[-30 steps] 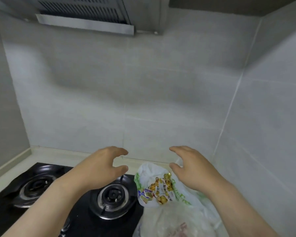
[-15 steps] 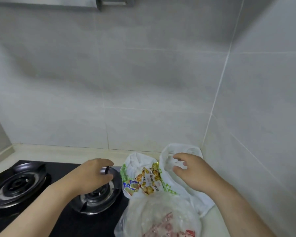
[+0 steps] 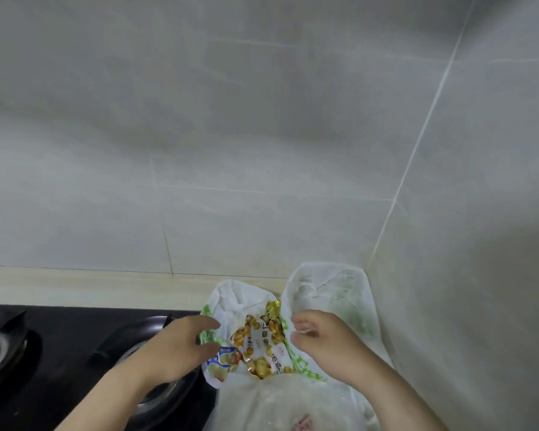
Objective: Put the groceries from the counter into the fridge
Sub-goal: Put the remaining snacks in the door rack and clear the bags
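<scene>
1. Filling the upper two thirds of the frame, grey tiled walls [image 3: 262,119] meet in a corner at the right.
2. A cream counter [image 3: 75,287] runs as a strip along the wall's foot, left of centre.
3. A black gas hob [image 3: 59,353] takes the lower left. One burner [image 3: 0,346] sits at the left edge, and a second burner [image 3: 168,396] is partly covered by the left wrist.
4. A white plastic bag [image 3: 333,290] with green print, the groceries, stands on the counter in the corner, lower right of centre, its left side just beside the hob. Its mouth gapes upward.
5. Yellow printed snack packets [image 3: 259,346] lie inside the open mouth, between the two hands.
6. A clear plastic bag [image 3: 277,402] with something pink in it lies at the bottom centre, in front of the white bag and overlapping its near edge. The contents are too blurred to name.
7. The left hand [image 3: 184,346], lower centre, has its forefinger and thumb curled round the white bag's left rim, with the green-printed plastic between them.
8. The right hand [image 3: 321,340], just right of the packets, has its fingers curled in and pinches a fold of the bag's right side.
9. Both forearms enter from the bottom edge, and the hands are apart at either side of the bag's mouth.
</scene>
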A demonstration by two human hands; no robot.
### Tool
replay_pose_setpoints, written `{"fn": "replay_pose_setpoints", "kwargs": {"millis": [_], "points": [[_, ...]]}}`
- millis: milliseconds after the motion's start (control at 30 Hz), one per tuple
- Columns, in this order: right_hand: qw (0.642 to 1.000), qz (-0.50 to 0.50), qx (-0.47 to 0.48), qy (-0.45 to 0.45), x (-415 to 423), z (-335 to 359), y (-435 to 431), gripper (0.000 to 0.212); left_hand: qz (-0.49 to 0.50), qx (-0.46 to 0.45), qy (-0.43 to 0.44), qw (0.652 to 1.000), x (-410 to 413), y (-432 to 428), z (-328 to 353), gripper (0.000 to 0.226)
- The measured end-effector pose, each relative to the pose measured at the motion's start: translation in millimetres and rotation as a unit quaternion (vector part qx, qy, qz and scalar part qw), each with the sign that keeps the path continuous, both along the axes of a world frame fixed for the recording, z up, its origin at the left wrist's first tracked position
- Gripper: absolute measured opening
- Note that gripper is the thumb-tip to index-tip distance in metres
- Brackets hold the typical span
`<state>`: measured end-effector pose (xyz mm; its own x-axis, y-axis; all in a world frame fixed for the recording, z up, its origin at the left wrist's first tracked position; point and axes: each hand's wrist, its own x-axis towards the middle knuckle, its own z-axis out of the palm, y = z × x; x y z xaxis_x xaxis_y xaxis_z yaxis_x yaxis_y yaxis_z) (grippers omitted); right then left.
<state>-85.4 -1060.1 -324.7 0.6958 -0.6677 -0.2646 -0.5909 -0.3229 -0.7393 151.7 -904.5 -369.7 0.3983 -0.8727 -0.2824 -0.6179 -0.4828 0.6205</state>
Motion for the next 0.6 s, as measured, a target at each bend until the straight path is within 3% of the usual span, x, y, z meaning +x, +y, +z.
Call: {"fn": "replay_pose_setpoints", "kwargs": {"millis": [100, 200, 333, 533, 600], "points": [[0.999, -0.019, 0.037, 0.005, 27, -21, -18, 0.035, 0.01, 0.007, 0.035, 0.999, 19, -23, -31, 0.053], [0.997, -0.036, 0.058, 0.03, 50, -43, -34, 0.006, 0.029, 0.014, 0.052, 0.998, 27, -43, -45, 0.048], [0.994, -0.047, 0.068, 0.071, 75, -70, -50, 0.042, 0.028, 0.015, 0.082, 0.996, 46, -68, -73, 0.039], [0.99, -0.088, 0.068, 0.09, 103, -104, -69, 0.043, 0.031, 0.009, 0.119, 0.992, 69, -95, -106, 0.027], [0.99, -0.09, 0.076, 0.081, 113, -113, -75, 0.029, 0.02, 0.013, 0.118, 0.993, 74, -98, -117, 0.027]]}}
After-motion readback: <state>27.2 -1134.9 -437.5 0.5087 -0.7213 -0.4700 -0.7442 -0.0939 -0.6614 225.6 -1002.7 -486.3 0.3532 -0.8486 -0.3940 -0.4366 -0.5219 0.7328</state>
